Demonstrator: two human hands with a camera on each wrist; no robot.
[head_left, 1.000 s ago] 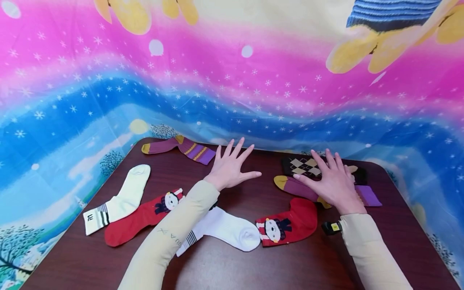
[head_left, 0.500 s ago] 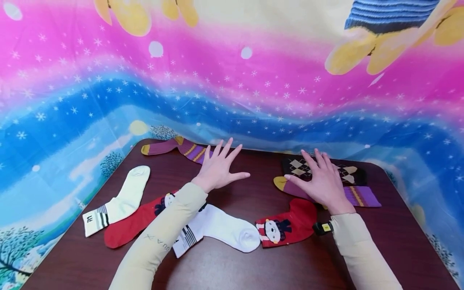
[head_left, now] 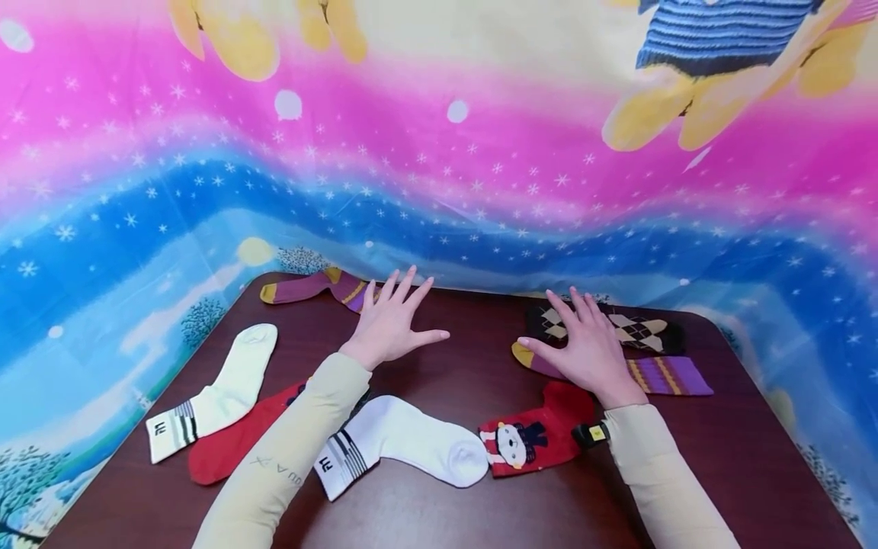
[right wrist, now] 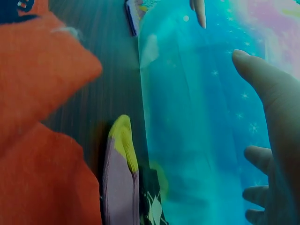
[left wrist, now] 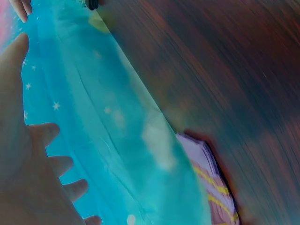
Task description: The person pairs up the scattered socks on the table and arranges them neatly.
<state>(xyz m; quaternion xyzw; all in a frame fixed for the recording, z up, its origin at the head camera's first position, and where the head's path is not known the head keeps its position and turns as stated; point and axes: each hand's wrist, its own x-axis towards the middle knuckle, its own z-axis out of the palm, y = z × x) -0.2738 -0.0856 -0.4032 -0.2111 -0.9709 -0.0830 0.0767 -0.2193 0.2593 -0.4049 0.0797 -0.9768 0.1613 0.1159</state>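
My left hand has its fingers spread in the air and holds nothing. Just behind it lies a purple sock with mustard heel and toe, its cuff partly hidden. My right hand, also spread and holding nothing, covers part of a matching purple sock and a black argyle sock. Below that hand is a red sock with a bear figure. A white sock touches its cuff. Under my left forearm, another red sock is partly hidden, alongside a second white sock.
The socks lie flat on a dark wooden table. Right behind its far edge hangs a pink and blue printed curtain. A small black device sits at the right wrist.
Both hands have drifted left, staying spread and off the socks. More of the right purple sock's striped cuff shows now. The head view has tilted slightly upward; the socks stay in place.
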